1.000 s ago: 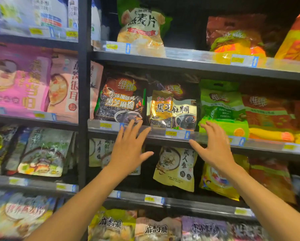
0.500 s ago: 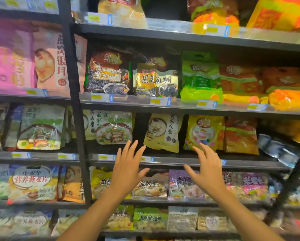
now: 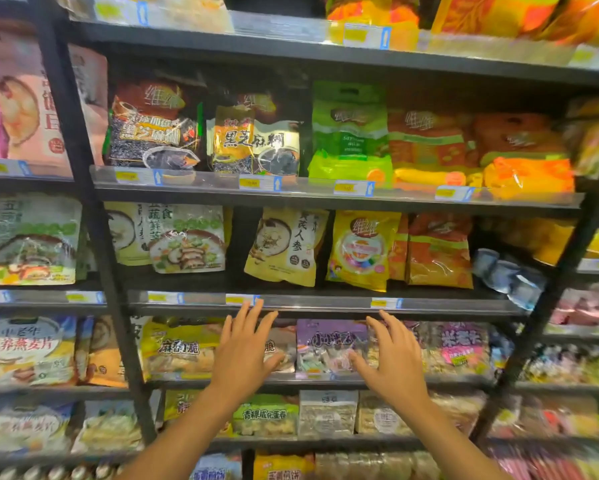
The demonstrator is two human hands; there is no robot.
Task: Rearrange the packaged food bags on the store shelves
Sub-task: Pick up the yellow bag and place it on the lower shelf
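My left hand and my right hand are raised side by side with fingers spread, holding nothing. Both hover in front of the shelf row with a purple snack bag between them and a yellow-green bag to the left. My left fingertips reach up to the shelf edge above that row. One shelf higher stand a yellow ginseng bag, a mushroom soup bag and a yellow bag. Black sesame bags stand on the shelf above.
A dark upright post divides this shelving from the bay on the left. A green bag and orange bags fill the upper right. A blue foil bag leans out at the right. More packets line the lower shelves.
Both hands have dropped from the black sesame shelf down past the ginseng shelf to the purple bag's row. The view has tilted downward, showing lower shelves.
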